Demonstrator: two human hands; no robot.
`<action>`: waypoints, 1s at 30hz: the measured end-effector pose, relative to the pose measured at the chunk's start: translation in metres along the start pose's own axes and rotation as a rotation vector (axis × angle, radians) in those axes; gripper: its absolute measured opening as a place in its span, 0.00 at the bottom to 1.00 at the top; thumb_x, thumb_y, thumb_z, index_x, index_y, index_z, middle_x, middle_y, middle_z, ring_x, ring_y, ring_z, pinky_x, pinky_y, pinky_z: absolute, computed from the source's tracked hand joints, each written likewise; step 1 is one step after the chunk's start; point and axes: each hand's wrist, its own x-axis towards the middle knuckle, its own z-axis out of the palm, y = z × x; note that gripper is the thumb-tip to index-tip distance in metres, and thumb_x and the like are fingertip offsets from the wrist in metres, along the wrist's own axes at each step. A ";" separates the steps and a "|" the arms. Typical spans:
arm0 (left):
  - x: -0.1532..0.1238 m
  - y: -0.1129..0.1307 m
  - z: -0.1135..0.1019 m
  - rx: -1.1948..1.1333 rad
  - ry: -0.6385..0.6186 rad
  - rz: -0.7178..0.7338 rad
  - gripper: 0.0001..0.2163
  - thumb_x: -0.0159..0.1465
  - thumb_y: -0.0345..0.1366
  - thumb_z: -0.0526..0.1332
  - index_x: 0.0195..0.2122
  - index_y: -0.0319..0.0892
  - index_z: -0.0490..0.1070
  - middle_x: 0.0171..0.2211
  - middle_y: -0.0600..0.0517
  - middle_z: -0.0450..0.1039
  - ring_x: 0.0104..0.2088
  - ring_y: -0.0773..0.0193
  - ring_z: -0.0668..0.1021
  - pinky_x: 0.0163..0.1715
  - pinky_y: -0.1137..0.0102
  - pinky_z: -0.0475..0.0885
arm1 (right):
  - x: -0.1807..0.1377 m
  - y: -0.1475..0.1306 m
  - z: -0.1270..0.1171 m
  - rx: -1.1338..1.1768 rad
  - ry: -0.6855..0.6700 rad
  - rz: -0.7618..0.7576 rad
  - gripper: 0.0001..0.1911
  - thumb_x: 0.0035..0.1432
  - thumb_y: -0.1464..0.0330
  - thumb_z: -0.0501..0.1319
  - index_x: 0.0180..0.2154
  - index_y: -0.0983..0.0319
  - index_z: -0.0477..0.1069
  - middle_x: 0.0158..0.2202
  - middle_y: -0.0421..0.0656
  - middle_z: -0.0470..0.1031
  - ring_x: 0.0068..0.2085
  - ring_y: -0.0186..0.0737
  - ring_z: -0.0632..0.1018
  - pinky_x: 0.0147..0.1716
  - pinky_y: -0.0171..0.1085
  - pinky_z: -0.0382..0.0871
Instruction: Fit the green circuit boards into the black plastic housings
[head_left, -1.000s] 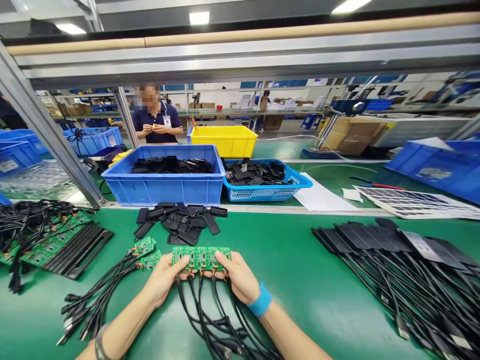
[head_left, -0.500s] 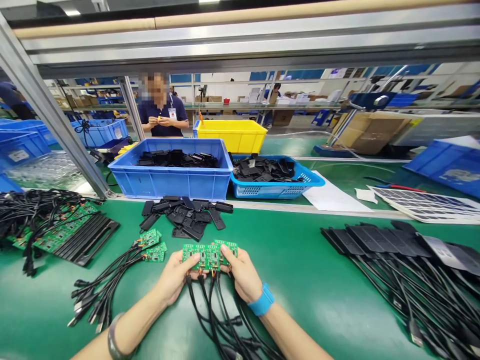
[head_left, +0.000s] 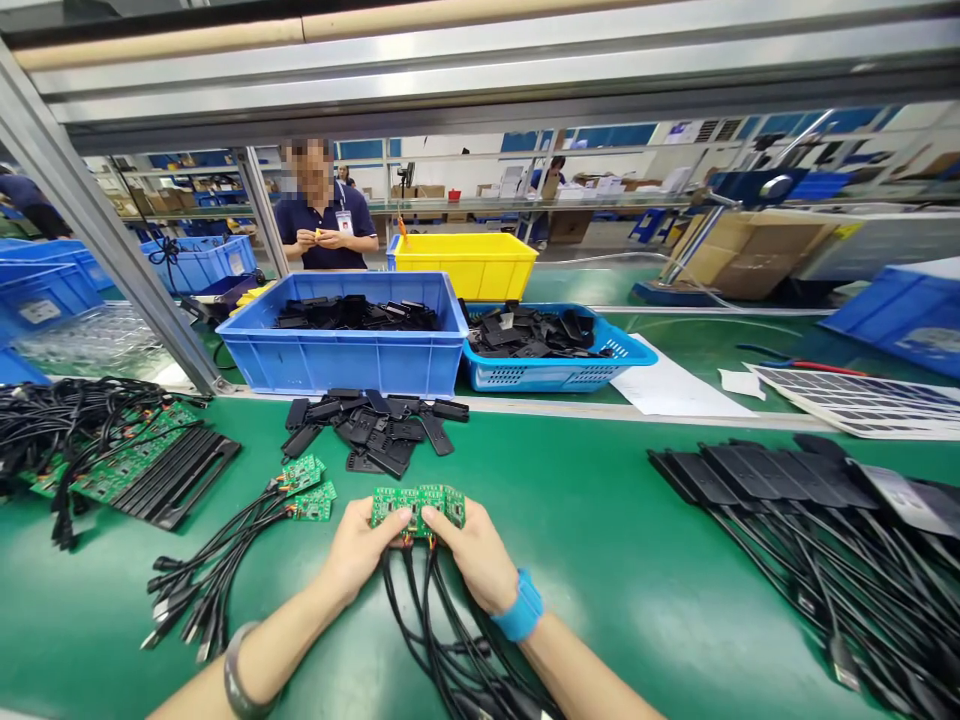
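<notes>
Both my hands grip a strip of small green circuit boards (head_left: 417, 503) just above the green table. My left hand (head_left: 365, 546) pinches its left end, my right hand (head_left: 469, 549) its right part, and the strip is bent in the middle. Black cables (head_left: 442, 640) hang from the boards toward me. Two more green boards with cables (head_left: 304, 487) lie just left of my left hand. A heap of black plastic shells (head_left: 373, 428) sits right behind the boards.
A blue crate (head_left: 345, 352) and a blue basket (head_left: 551, 372) of black parts stand behind the heap, a yellow bin (head_left: 465, 262) farther back. Finished black units with cables (head_left: 810, 520) fill the right side. Boards and cables on a black tray (head_left: 112, 465) lie left. A person (head_left: 324, 215) works opposite.
My hands have drawn closer together, and the board strip, flat and wide one second ago, now looks shorter and folded at its middle. The view has shifted slightly.
</notes>
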 end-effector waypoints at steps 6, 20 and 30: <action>-0.003 0.005 0.001 0.453 0.130 0.239 0.15 0.59 0.45 0.62 0.22 0.40 0.75 0.22 0.49 0.75 0.25 0.61 0.74 0.29 0.70 0.67 | -0.004 0.006 0.007 -0.297 0.210 -0.147 0.15 0.54 0.57 0.64 0.26 0.63 0.74 0.26 0.42 0.76 0.29 0.40 0.72 0.31 0.37 0.67; 0.001 0.010 -0.005 -0.108 -0.143 -0.033 0.14 0.57 0.43 0.66 0.39 0.37 0.76 0.35 0.48 0.77 0.34 0.64 0.76 0.40 0.69 0.71 | 0.003 0.006 0.005 0.073 0.150 0.006 0.16 0.48 0.59 0.69 0.35 0.64 0.75 0.33 0.44 0.79 0.35 0.42 0.76 0.39 0.40 0.70; 0.003 0.003 0.003 0.124 -0.050 0.066 0.14 0.54 0.41 0.67 0.37 0.36 0.77 0.31 0.47 0.80 0.29 0.60 0.78 0.33 0.69 0.71 | 0.000 0.007 0.007 -0.305 0.221 -0.197 0.10 0.54 0.62 0.64 0.31 0.63 0.73 0.28 0.42 0.77 0.30 0.40 0.74 0.32 0.36 0.67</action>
